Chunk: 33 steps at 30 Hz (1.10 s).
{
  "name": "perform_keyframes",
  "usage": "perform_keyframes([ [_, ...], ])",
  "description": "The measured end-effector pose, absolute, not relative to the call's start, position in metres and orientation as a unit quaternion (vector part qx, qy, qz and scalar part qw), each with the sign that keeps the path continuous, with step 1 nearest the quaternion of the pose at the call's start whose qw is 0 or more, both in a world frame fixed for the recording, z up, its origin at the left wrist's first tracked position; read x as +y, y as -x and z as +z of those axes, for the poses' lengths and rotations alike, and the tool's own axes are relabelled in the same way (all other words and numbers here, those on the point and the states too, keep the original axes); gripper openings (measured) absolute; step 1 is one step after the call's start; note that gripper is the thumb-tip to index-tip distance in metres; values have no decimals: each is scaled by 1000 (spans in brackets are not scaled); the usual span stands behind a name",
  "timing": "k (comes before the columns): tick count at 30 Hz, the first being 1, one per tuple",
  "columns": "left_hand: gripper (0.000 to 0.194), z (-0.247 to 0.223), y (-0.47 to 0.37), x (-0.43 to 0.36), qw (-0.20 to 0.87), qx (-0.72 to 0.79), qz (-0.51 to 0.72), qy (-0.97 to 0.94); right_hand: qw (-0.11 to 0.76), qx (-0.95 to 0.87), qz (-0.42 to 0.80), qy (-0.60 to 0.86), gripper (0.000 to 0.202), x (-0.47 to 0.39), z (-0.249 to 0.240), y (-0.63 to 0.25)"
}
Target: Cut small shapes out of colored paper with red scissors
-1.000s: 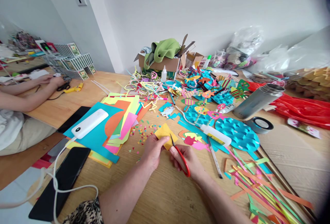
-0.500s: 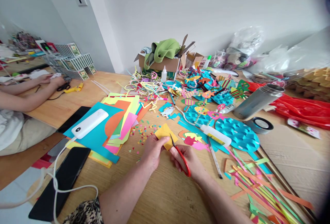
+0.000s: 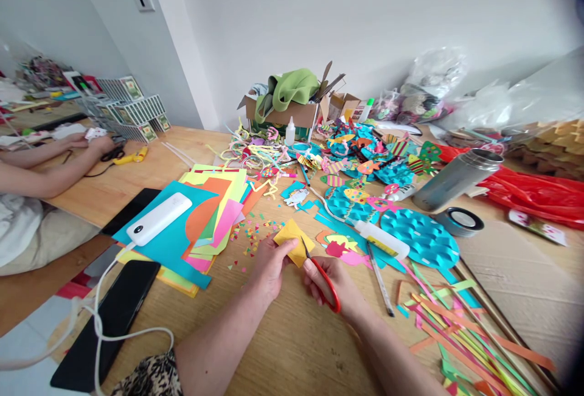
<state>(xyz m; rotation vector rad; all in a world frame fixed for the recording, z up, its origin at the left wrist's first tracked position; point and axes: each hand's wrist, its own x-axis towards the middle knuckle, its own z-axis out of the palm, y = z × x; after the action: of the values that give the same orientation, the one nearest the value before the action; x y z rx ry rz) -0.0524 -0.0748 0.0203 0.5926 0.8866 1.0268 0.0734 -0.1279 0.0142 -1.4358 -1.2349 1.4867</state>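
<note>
My left hand (image 3: 270,265) pinches a small square of yellow paper (image 3: 292,235) by its lower left side, thumb on top. In my right hand (image 3: 334,278) is a pair of scissors (image 3: 329,286) with red handles. Their dark blades lie at the paper's right part, pointing up and left; how far they are parted is hard to make out. Tiny coloured paper bits (image 3: 255,232) are scattered on the wooden table (image 3: 292,347) just beyond my left hand. Right of the paper lie pink and red paper cutouts (image 3: 342,249).
At left, a white power bank (image 3: 159,218) rests on coloured paper sheets, with a black phone (image 3: 109,323) nearby. A glue bottle (image 3: 382,240), pen (image 3: 380,280), blue discs (image 3: 420,238), steel flask (image 3: 456,178) and paper strips (image 3: 460,323) lie right. Another person's hands (image 3: 89,143) work far left.
The scissors and my right hand have shifted slightly to the right and down along the yellow paper. My left hand keeps its hold on the paper.
</note>
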Motion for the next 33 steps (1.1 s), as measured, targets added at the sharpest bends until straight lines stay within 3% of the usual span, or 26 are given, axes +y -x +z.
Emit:
perform_keyframes([
  [33,24,25,52,-78,752,402,435,-288,363,-485,590,534,66,-128,20,-79],
])
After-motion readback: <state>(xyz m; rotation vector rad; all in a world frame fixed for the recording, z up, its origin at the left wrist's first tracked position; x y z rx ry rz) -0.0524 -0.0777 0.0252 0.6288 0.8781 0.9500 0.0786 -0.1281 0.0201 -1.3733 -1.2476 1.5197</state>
